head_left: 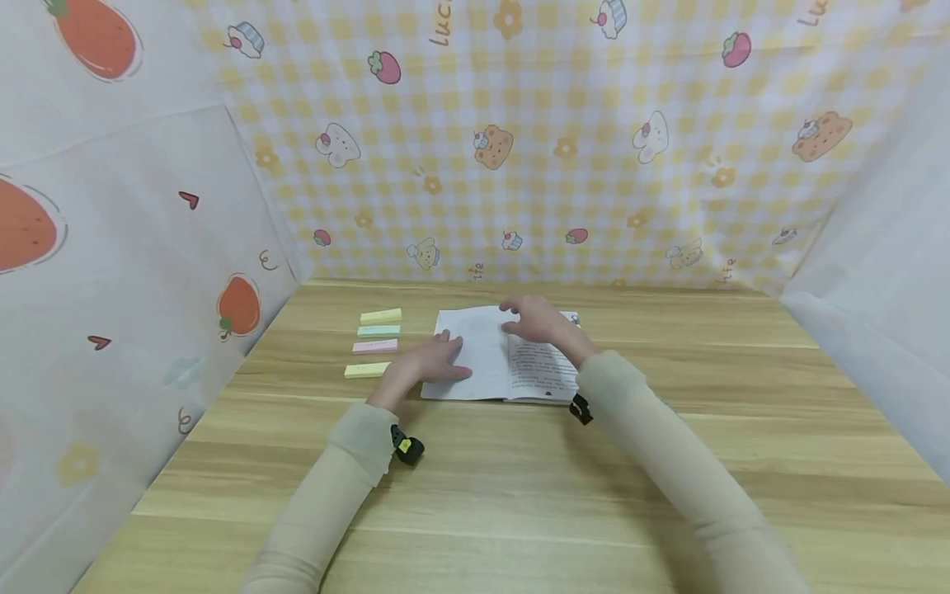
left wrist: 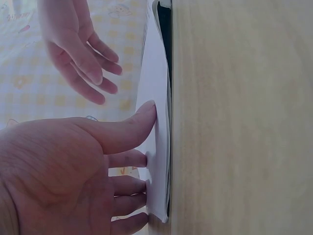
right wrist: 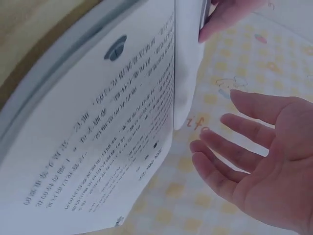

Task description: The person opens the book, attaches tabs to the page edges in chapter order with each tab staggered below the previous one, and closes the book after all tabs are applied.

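— Pressing flat, is it? How is the left hand lying on the book?

— Its fingers are stretching out nearly straight and pushing down on the left page, near the book's near left corner. It is gripping nothing; the left wrist view is showing the fingertips touching the white paper.

— And the right hand?

— It is hovering over the far part of the book, around the middle fold, with fingers spread and relaxed, holding nothing. In the right wrist view the palm is facing the printed page and standing apart from it.

— Where is the book sitting?

— It is lying open on the wooden table, toward the far edge, close to the checked cloth.

— Anything beside it?

— Four sticky note pads are sitting in a column just left of the book: yellow, green, pink, yellow.
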